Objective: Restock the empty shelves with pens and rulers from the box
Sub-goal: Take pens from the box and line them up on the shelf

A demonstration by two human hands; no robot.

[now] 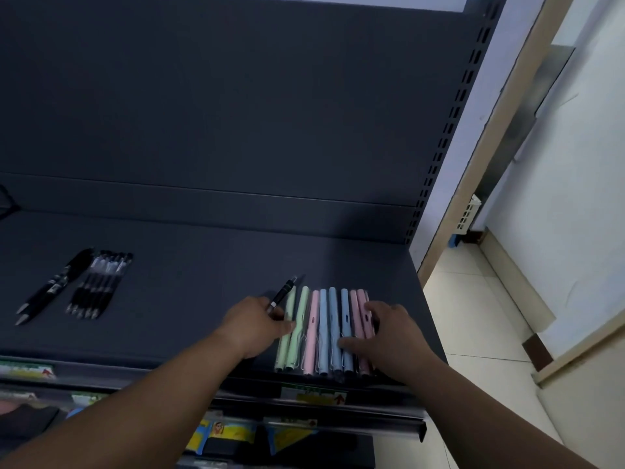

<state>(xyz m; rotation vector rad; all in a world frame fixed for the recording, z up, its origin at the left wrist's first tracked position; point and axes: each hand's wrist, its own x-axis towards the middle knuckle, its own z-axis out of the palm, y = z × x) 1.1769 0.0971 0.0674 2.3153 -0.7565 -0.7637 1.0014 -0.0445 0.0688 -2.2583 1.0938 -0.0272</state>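
Stocking the dark shelf (203,272) with pens, we appear to be partway through the task. A row of pastel pens (323,333), green, pink and blue, lies side by side near the front edge, at about five o'clock from the middle of the view, barrels running front to back. Our right hand (389,330) rests flat on the right end of this row, fingers nearly straight over the pink barrels and thumb across the blue ones, gripping nothing. Our left hand (252,324), on the row's nine o'clock side, has its fingers curled and pinches the lower end of a slim black pen (283,292), which slants toward one o'clock just beside the leftmost green pen. The thumb touches that green barrel. At about eight o'clock a set of black pens (98,286) lies laid out, with two thicker black pens (50,291) just beside it on the left. We judge the present step to be squaring the row and adding the slim black pen. No ruler and no box are in view, so the rulers appear to be left to do. A price label (313,396) marks the front rail below.
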